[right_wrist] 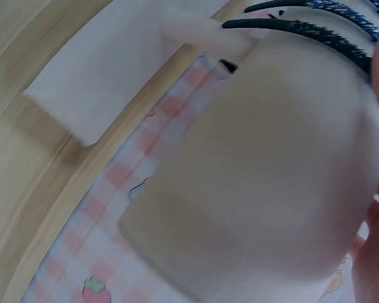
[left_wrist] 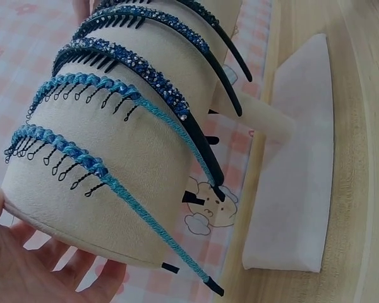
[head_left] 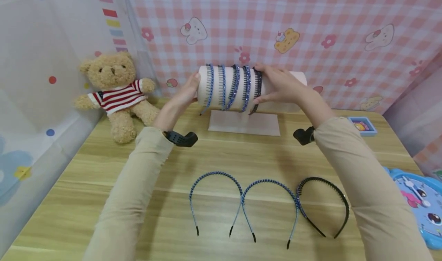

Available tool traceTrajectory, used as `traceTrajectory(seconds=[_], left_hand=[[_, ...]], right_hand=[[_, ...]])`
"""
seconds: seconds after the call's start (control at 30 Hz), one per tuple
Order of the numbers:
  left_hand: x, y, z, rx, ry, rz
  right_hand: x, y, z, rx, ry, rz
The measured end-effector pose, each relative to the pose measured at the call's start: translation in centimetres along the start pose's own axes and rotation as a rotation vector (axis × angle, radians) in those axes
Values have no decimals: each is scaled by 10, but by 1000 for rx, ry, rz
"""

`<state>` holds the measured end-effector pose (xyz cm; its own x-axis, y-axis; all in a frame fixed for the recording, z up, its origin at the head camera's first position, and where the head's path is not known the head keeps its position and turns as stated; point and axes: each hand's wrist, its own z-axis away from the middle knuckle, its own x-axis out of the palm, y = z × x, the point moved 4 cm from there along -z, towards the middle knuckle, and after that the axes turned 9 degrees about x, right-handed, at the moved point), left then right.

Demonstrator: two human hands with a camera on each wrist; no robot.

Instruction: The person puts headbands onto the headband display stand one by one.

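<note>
A pale cylindrical headband stand (head_left: 276, 106) lies sideways on a post above its flat base (head_left: 243, 123). Around the roll sit several toothed headbands: two braided blue ones toward the left, then two glittery dark-blue ones (head_left: 246, 87), then a black headband (head_left: 257, 86). My left hand (head_left: 188, 89) grips the roll's left end, thumb on the rim and fingers (left_wrist: 69, 268) under the edge. With thumb and fingers spread over the roll, my right hand (head_left: 280, 85) pinches the black headband at its top and lower front. In the right wrist view that hand (right_wrist: 376, 252) is partly cut off.
On the table in front lie two blue headbands (head_left: 216, 173) (head_left: 269, 180) and a black one (head_left: 340, 192), side by side. A teddy bear (head_left: 115, 96) sits at the left. Over at the right are a small blue frame (head_left: 371, 130) and a blue toy clock (head_left: 428, 219).
</note>
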<state>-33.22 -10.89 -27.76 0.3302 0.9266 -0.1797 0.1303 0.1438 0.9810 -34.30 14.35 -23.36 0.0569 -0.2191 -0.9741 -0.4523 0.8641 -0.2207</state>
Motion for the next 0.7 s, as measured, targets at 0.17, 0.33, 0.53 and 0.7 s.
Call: traceTrajectory(seconds=[0.17,0.33,0.53,0.7], left_hand=[[3,2,2,-5,-10,-6],[2,-6,-6,16,-10,-19],[-2,-8,-6,15,4,-35],[-2,-8,-4,3,7,-25]], right_hand=[[-1,6,10,44,14,-45],[-10,32,41,134,89,-187],[10,74,91,199,-61,-261],[55,101,141,274,-370,-248]])
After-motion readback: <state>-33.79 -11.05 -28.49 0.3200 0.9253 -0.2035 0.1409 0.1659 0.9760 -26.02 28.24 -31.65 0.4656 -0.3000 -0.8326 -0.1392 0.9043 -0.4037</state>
